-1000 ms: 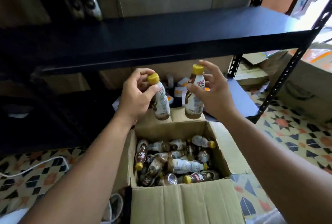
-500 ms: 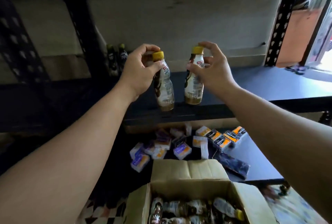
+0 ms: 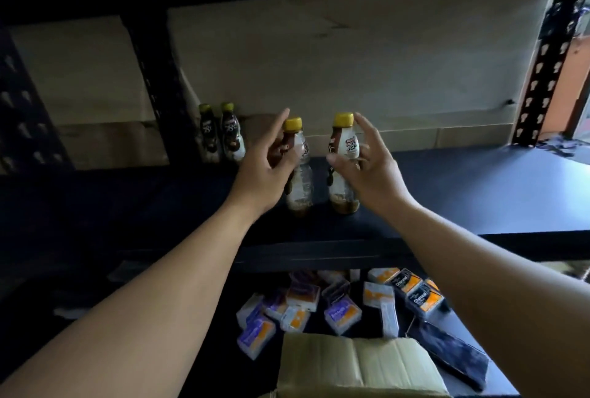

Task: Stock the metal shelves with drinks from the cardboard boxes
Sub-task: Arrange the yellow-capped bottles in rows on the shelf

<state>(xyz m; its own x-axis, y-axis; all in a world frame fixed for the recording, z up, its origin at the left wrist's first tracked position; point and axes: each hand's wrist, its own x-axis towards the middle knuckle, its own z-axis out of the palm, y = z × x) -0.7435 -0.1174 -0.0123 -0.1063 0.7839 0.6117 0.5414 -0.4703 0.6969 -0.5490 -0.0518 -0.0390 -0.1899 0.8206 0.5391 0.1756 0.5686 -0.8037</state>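
Observation:
Two yellow-capped chocolate drink bottles stand side by side on the dark metal shelf [image 3: 463, 193]. My left hand [image 3: 265, 171] lies against the left bottle [image 3: 300, 174] with its fingers straightened upward. My right hand [image 3: 367, 168] holds the right bottle [image 3: 343, 148] between thumb and fingers near its neck. Two more of the same bottles [image 3: 223, 134] stand at the back left of the shelf, by the upright. The cardboard box [image 3: 357, 365] shows only its flap at the bottom edge; its contents are out of view.
Several small purple and orange packets [image 3: 338, 305] lie scattered on the lower shelf, with a dark flat pack [image 3: 450, 356] to the right. Perforated black uprights stand at the left [image 3: 156, 78] and right [image 3: 542, 56]. Brown cardboard lines the back wall.
Both hands have carried the bottles up from the box and set them down on the shelf. My left hand's fingers have straightened off its bottle. The camera has tilted upward.

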